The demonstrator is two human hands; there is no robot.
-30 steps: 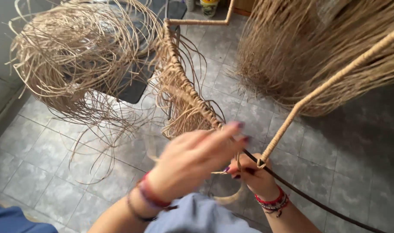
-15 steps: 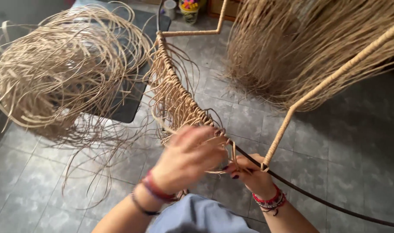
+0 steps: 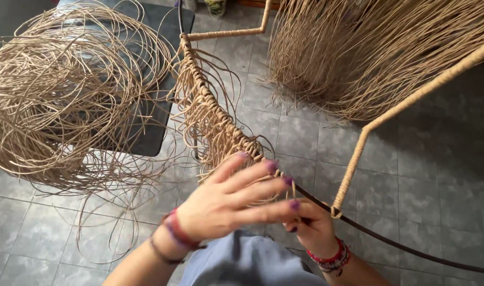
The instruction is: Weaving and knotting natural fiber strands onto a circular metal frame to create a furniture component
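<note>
– How are the hands?
– The left hand is spread flat, fingers loose over the wicker strands; the right hand pinches the dark frame rod.
– And around them?
– A loose rattan coil lies left, on the tiled floor
</note>
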